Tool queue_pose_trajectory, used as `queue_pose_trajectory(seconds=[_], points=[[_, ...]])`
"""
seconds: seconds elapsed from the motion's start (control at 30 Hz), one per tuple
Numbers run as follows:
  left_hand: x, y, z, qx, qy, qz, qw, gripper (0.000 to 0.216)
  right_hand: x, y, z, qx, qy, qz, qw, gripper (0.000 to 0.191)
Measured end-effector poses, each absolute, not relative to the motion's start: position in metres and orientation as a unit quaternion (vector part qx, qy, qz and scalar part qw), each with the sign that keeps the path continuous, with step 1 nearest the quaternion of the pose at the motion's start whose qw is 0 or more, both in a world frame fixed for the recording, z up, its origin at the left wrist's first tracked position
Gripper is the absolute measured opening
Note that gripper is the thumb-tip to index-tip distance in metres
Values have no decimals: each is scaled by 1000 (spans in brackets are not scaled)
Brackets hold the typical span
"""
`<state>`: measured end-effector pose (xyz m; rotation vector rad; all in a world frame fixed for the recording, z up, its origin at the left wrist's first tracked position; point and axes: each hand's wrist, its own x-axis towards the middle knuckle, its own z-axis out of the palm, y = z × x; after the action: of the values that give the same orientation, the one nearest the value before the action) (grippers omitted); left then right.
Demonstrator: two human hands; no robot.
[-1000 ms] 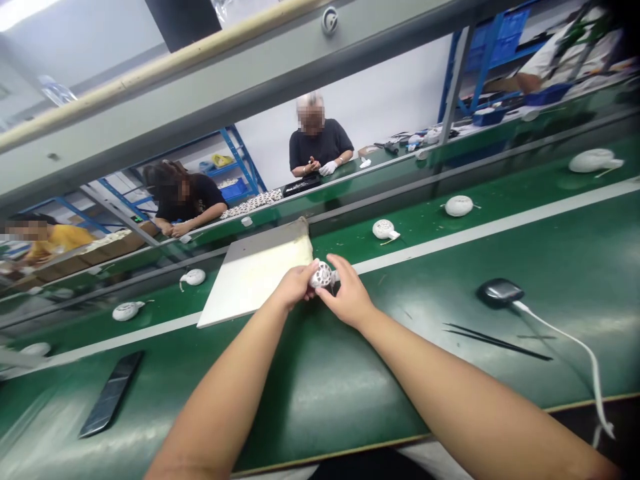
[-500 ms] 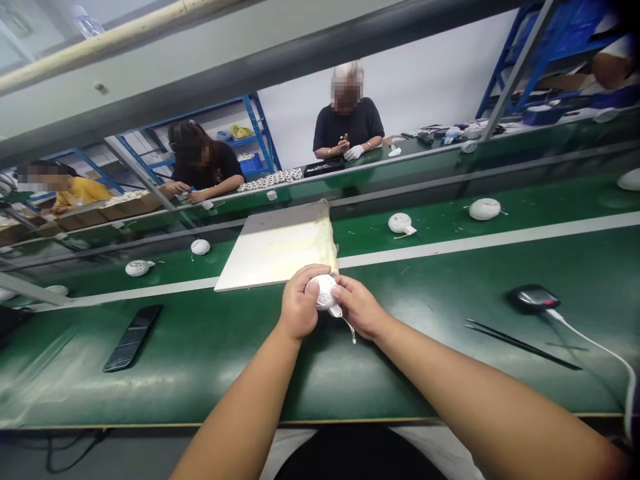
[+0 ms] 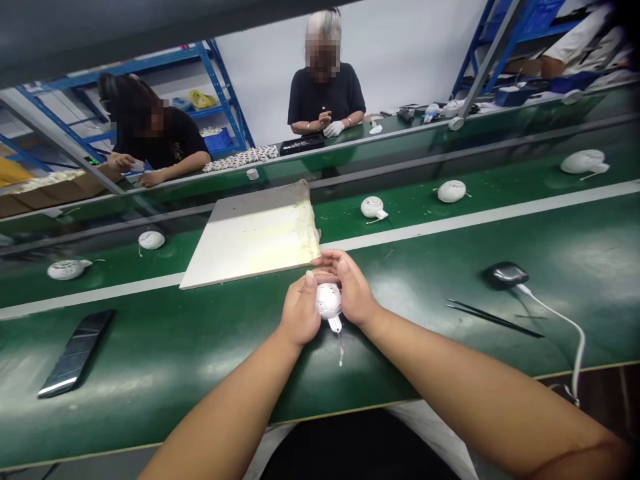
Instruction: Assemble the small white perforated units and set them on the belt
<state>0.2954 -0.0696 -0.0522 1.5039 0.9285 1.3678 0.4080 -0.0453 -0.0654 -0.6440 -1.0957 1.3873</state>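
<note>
Gadget (image 3: 329, 302), white and round: sits cradled between left hand (image 3: 301, 310) and right hand (image 3: 356, 293), stem (image 3: 335, 325) and thin cord (image 3: 341, 353) towards six o'clock. Resting on the green bench (image 3: 200, 360) or held just clear of it: cannot tell. Closed, cupping grip on the gadget from both sides, right fingers reaching across the far side. Both thumbs now raised off the casing, unlike half a second ago; suggests a looser hold, by palms and fingers, with more casing exposed. At ten o'clock, white board (image 3: 245, 237); at two, another white gadget (image 3: 451, 191). Near three, black tweezers (image 3: 515, 326) and mouse-shaped device (image 3: 506, 275) on white cable (image 3: 581, 347); near nine, dark slab (image 3: 77, 353). At twelve, across the bench, co-worker (image 3: 327, 97) in dark shirt.
</note>
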Motion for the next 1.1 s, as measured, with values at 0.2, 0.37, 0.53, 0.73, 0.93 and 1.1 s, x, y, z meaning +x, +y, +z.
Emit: queue_pose_trajectory(seconds=[0.2,0.37,0.53,0.73,0.93,1.1], points=[[302,-76,-46,641,411,539,360,46,407,-54,-63,-276,-456,607,589,48],[304,-74,-48,676,405,525,321,45,405,-54,-71,-324,-495,565,576,40],[291,-63,-44,692,402,515,307,42,409,-38,-81,-365,-551,524,538,44],[267,-50,-47,621,410,602,288,40,421,-35,-77,-339,-663,475,468,54],[249,-42,-57,586,433,490,479,66,432,-34,-65,-354,-770,242,473,75],[252,-52,-42,737,397,385,388,53,436,-30,-60,-294,-658,338,604,46]])
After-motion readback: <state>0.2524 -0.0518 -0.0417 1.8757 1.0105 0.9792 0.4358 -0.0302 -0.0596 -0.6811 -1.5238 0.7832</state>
